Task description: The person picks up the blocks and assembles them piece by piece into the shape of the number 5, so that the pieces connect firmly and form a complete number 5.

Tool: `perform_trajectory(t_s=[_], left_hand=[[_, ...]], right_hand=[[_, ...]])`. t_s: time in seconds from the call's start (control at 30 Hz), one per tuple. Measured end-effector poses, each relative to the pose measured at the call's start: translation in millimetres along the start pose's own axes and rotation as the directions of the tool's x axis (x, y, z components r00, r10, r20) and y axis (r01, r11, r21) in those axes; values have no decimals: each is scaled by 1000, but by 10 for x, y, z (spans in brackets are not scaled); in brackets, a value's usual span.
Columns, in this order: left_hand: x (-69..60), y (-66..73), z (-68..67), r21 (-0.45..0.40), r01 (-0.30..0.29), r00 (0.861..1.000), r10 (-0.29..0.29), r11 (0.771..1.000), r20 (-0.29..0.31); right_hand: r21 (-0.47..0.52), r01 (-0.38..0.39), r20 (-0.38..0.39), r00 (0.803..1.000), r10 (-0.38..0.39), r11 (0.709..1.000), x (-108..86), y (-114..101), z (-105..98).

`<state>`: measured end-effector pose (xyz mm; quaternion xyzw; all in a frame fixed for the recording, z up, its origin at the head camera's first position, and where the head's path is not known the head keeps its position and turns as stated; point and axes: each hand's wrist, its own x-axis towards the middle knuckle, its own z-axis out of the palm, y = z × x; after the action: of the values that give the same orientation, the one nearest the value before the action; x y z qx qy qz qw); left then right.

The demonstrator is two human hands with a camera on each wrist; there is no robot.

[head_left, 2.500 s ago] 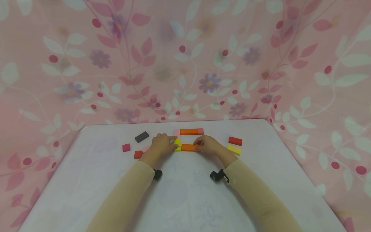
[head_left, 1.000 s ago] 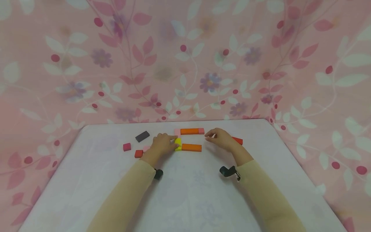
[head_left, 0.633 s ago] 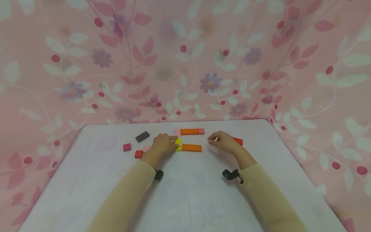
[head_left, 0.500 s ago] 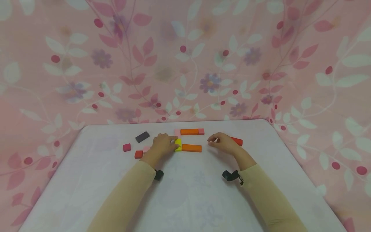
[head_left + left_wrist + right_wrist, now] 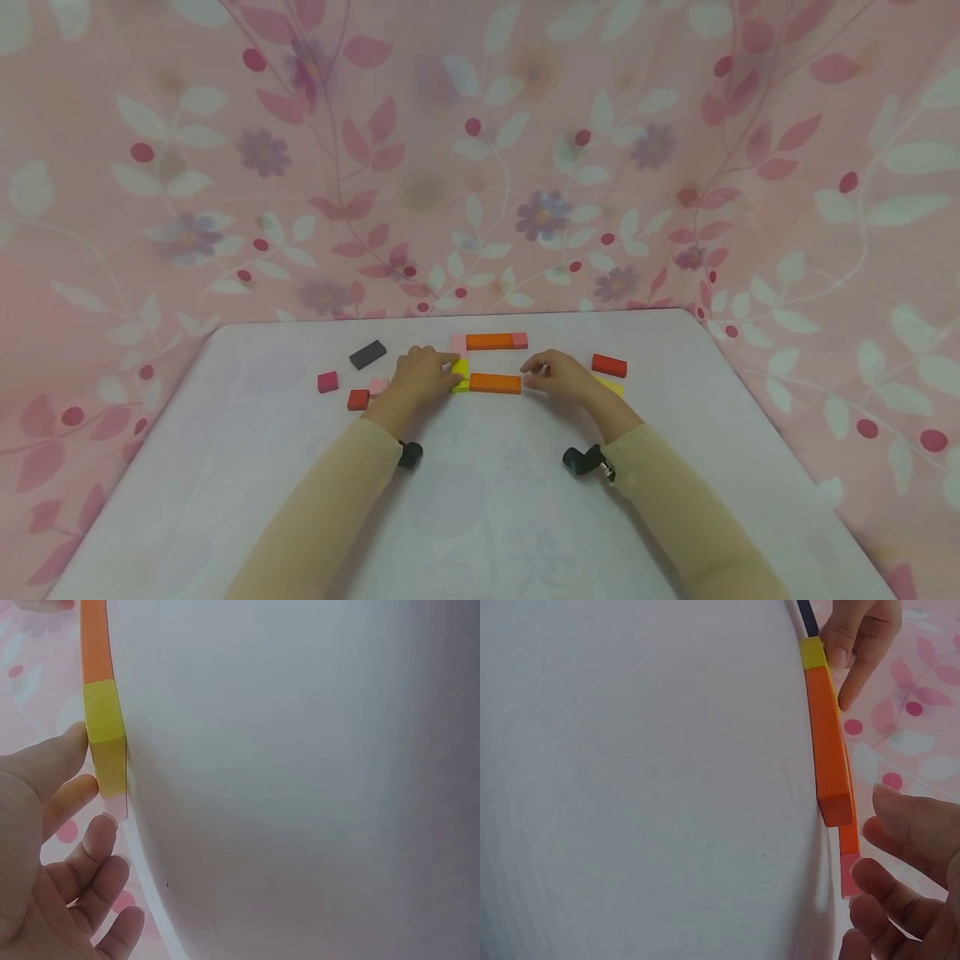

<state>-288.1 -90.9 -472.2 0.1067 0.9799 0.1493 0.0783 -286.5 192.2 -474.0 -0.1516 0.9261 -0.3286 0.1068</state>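
On the white tabletop, yellow blocks [image 5: 461, 367] join the left end of an orange block [image 5: 495, 383]. My left hand [image 5: 420, 375] rests its thumb and index fingertips against these yellow blocks; in the left wrist view the other fingers of the left hand [image 5: 67, 847] are spread loosely. My right hand [image 5: 561, 377] hovers just off the orange block's right end, holding nothing. In the right wrist view its fingers are loosely bent beside the orange block [image 5: 828, 742]. Behind lies a second orange block [image 5: 489, 342] between a pink block [image 5: 459, 342] and a pink cube [image 5: 520, 340].
To the right lie a red block [image 5: 609, 366] and a yellow block [image 5: 613, 387], partly covered by the right hand. On the left are a dark grey block [image 5: 367, 355], a magenta cube [image 5: 327, 382], a red block [image 5: 358, 400] and a pink block [image 5: 378, 387].
My right hand let go of the front orange block and drew away right, then came back left toward that block's end. The left hand has stayed at the yellow blocks.
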Motion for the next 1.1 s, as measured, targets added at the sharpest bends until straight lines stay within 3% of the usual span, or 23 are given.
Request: perform_trajectory(t_s=[0.23, 0.5, 1.1], left_hand=[[-22, 20, -9, -22, 18, 1000, -18, 1000, 2], [-6, 12, 8, -37, 51, 998, -50, 998, 27], [33, -10, 27, -44, 61, 998, -60, 997, 18]], right_hand=[[1, 19, 17, 1000, -19, 1000, 75, -31, 75], [0, -19, 26, 999, 19, 1000, 112, -41, 151], [-2, -47, 24, 999, 47, 999, 89, -73, 155]])
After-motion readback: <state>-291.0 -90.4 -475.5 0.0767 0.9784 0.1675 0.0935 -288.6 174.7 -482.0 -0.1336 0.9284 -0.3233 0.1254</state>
